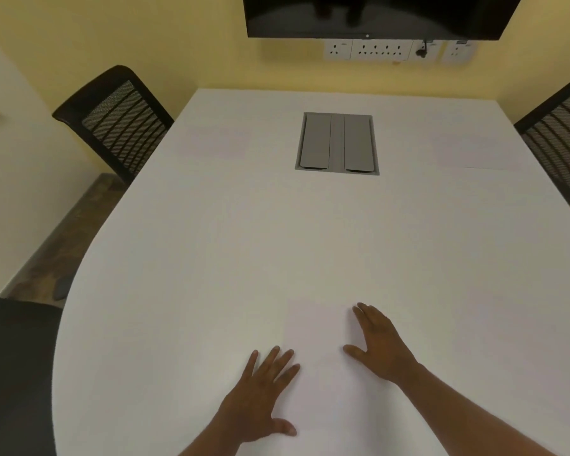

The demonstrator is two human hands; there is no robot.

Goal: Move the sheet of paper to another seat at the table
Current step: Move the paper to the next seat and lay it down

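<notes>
Both forearms bare, reaching forward from bottom of view. Left hand (260, 393) palm-down, fingers spread, thumb out toward the right. Right hand (377, 345) palm-down too, further forward, fingers together pointing ahead, thumb splayed left. Nothing gripped.

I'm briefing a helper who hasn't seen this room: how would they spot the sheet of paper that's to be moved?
On the white table, look at the near edge, far from the grey cable hatch. The sheet of paper lies flat between the left hand and right hand; other faint sheets lie beside the far chairs.
</notes>
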